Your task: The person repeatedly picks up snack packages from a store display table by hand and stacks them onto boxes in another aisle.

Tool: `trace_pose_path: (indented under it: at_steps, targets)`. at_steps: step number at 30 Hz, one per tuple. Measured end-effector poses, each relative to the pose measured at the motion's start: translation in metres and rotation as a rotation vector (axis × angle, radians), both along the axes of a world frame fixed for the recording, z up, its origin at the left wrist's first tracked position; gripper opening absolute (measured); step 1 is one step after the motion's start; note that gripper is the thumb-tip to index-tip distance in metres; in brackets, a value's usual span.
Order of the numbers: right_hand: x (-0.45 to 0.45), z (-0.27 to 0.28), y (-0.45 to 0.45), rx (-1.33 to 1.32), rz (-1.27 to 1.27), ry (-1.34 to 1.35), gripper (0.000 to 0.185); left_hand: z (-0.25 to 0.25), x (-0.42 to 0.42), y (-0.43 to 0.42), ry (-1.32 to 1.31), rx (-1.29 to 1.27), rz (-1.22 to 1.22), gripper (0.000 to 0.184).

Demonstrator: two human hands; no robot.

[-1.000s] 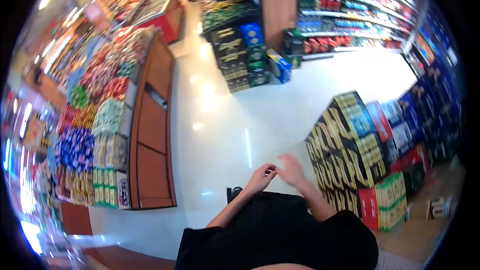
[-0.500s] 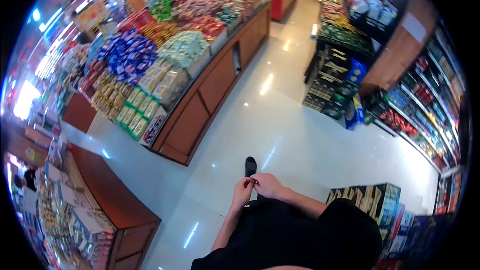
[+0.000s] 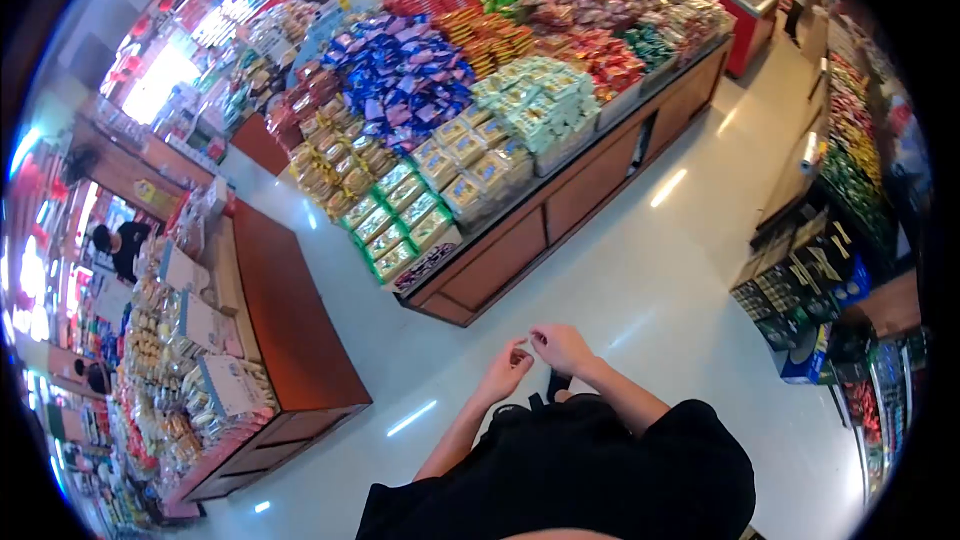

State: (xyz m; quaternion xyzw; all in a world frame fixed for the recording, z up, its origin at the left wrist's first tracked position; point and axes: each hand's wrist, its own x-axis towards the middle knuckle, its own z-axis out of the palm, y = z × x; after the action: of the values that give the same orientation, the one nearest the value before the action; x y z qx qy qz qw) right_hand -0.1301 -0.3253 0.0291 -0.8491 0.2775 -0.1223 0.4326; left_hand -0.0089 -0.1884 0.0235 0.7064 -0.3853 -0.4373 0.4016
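Left hand (image 3: 503, 377) and right hand (image 3: 563, 349) are raised in front of the black shirt (image 3: 560, 470), fingers loosely bent and partly open, with nothing visible in either. Half a second ago their fingertips met; now a slim gap seems to part them. Meanwhile the view has swung left, so the wood-panelled surface (image 3: 503, 252) stands straight ahead, beyond the hands and touching neither. Green-edged packs (image 3: 393, 228) sit at its near left corner, the stock nearest to the hands, with blue-wrapped packets (image 3: 395, 75) farther back; the swing leaves these facing the person, and the black cartons (image 3: 800, 285) out to the right.

Both palms are turned away, so something tiny inside them cannot be ruled out. A dark shoe (image 3: 558, 386) shows only in part behind the right hand. Package lettering is too small to read, and the lens rim cuts off the far right shelves.
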Motion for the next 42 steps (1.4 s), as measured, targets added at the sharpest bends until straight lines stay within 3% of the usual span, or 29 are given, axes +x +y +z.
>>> trace_pose_path:
  at_steps: [4, 10, 16, 19, 22, 26, 28, 30, 33, 35, 42]
  targets:
    - [0.057, 0.001, -0.034, 0.077, 0.046, -0.091, 0.023, 0.01, 0.052, -0.001, -0.075, 0.036, 0.309, 0.044]
    - [0.13, 0.006, -0.065, 0.022, 0.24, 0.056, 0.031, -0.026, 0.108, 0.01, 0.125, 0.144, 0.62, 0.048]
    - [0.206, -0.009, -0.086, 0.03, 0.223, 0.004, 0.044, -0.057, 0.173, -0.027, 0.094, 0.093, 0.613, 0.057]
    - [0.249, -0.006, -0.1, 0.034, 0.205, 0.095, 0.051, -0.039, 0.213, -0.059, 0.067, 0.147, 0.586, 0.061]
    - [0.289, -0.01, -0.111, 0.06, 0.149, 0.155, 0.054, -0.057, 0.26, -0.083, 0.038, 0.137, 0.586, 0.068]
    - [0.344, -0.047, -0.127, -0.058, 0.038, 0.196, 0.055, -0.056, 0.307, -0.108, -0.217, 0.148, 0.449, 0.069]
    - [0.361, -0.067, -0.125, -0.124, -0.011, 0.208, 0.056, -0.046, 0.326, -0.115, -0.066, 0.178, 0.384, 0.065]
    - [0.371, -0.078, -0.121, -0.13, -0.073, 0.188, 0.052, -0.088, 0.345, -0.114, 0.113, 0.145, 0.335, 0.06]
    - [0.374, -0.08, -0.118, -0.024, -0.176, 0.2, 0.046, -0.101, 0.352, -0.115, 0.153, 0.137, 0.304, 0.052]
    - [0.374, -0.074, -0.112, 0.043, -0.23, 0.159, 0.043, -0.064, 0.35, -0.121, 0.099, 0.189, 0.235, 0.05]
    - [0.356, -0.047, -0.101, -0.001, -0.378, 0.16, 0.03, -0.07, 0.348, -0.124, 0.297, 0.149, 0.322, 0.041]
